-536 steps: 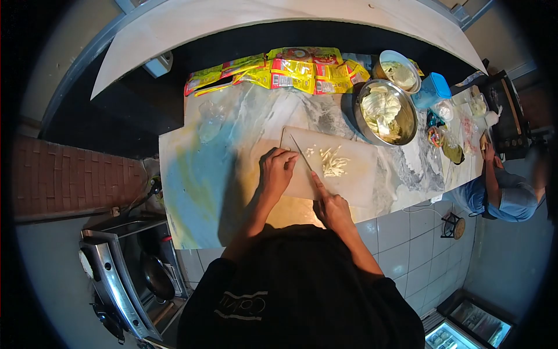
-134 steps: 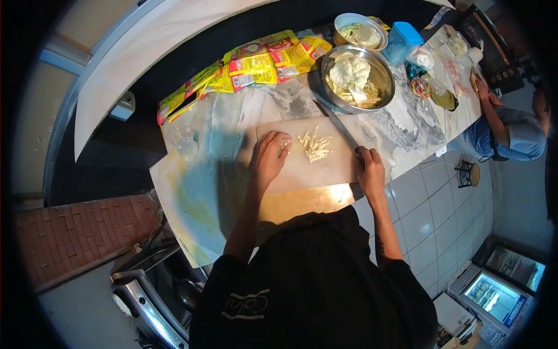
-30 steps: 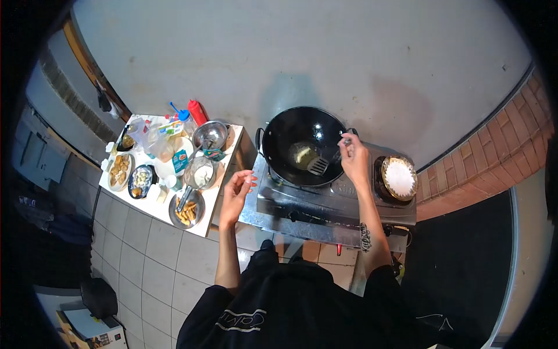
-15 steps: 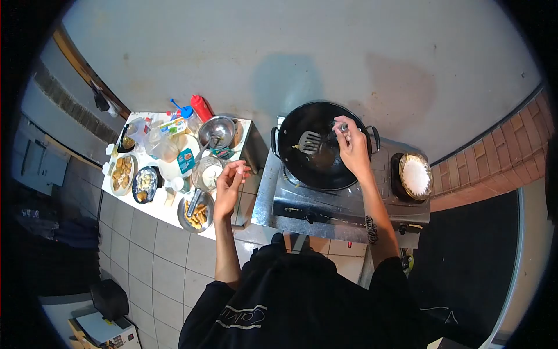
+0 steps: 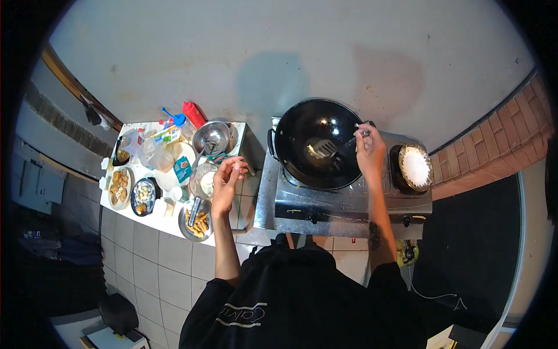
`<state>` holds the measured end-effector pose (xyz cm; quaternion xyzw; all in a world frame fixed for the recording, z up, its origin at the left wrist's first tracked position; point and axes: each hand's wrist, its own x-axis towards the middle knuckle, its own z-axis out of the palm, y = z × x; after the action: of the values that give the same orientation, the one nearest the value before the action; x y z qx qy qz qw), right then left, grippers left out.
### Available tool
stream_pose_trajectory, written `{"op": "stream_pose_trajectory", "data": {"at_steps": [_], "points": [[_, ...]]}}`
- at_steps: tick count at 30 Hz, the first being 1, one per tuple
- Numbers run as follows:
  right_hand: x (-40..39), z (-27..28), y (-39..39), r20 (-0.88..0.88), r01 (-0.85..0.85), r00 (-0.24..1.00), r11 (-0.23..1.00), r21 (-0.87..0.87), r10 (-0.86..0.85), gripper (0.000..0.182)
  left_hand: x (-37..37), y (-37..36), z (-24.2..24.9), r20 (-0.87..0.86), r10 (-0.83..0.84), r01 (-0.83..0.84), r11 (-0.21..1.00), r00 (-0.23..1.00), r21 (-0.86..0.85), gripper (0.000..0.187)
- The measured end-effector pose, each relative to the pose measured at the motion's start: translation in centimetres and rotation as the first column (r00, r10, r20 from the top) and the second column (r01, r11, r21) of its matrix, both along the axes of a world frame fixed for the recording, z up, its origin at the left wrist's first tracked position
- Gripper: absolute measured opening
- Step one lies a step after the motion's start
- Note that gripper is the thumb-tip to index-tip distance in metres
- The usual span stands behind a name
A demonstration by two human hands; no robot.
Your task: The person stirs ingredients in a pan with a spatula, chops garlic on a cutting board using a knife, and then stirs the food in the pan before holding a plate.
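Note:
My right hand (image 5: 370, 148) is closed round the dark handle of a slotted spatula (image 5: 324, 149) at the right rim of a black wok (image 5: 296, 125). The spatula's metal head lies low in the wok, beside a small pale piece of food and some shiny liquid. My left hand (image 5: 225, 186) hovers in front of the side table, loosely curled, with no object visible in it. Just behind it stands a clear bowl (image 5: 202, 181) with white contents. Below and to its left sits a metal plate of fried pieces (image 5: 196, 221) with tongs (image 5: 194, 210) resting on it.
The wok stands on a steel gas stove (image 5: 296, 209). A bowl of white contents (image 5: 415, 168) sits on its right side. The white table (image 5: 165, 224) holds a steel bowl (image 5: 211, 137), a red squeeze bottle (image 5: 194, 115) and several food plates. A brick ledge (image 5: 482, 151) lies right.
My right hand has moved right and slightly down with the spatula, whose head has shifted right across the wok. My left hand stays in nearly the same place; the view has shifted slightly.

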<state>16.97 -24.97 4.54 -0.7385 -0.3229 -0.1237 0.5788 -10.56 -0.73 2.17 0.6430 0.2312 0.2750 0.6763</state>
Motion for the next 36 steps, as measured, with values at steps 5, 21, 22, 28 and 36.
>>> {"op": "stream_pose_trajectory", "data": {"at_steps": [5, 21, 22, 28, 36], "points": [[-2.2, -1.5, -2.1, -0.168, 0.127, 0.981, 0.979, 0.158, -0.1, 0.02, 1.1, 1.3, 0.0, 0.0, -0.014, 0.014, 1.0, 1.0, -0.001, 0.03], [-4.6, -2.2, -1.6, -0.196, 0.159, 0.971, 0.98, 0.122, -0.134, 0.017, 9.1, 1.9, -3.6, -0.116, 0.124, -0.075, 0.931, 0.985, 0.358, 0.026], [-4.5, -1.8, -1.6, -0.184, 0.171, 0.972, 0.976, 0.133, -0.145, 0.017, 9.3, 1.9, -3.6, -0.114, 0.122, -0.073, 0.931, 0.986, 0.358, 0.026], [-5.2, -0.8, -1.6, -0.183, 0.201, 0.97, 0.953, 0.227, -0.161, 0.018, 9.5, 1.7, -3.4, -0.149, 0.157, -0.083, 0.907, 0.976, 0.413, 0.026], [-6.4, -3.2, -0.8, -0.227, 0.199, 0.96, 0.97, 0.141, -0.164, 0.023, 9.7, 1.5, -4.5, -0.163, 0.183, -0.102, 0.906, 0.97, 0.41, 0.03]]}}
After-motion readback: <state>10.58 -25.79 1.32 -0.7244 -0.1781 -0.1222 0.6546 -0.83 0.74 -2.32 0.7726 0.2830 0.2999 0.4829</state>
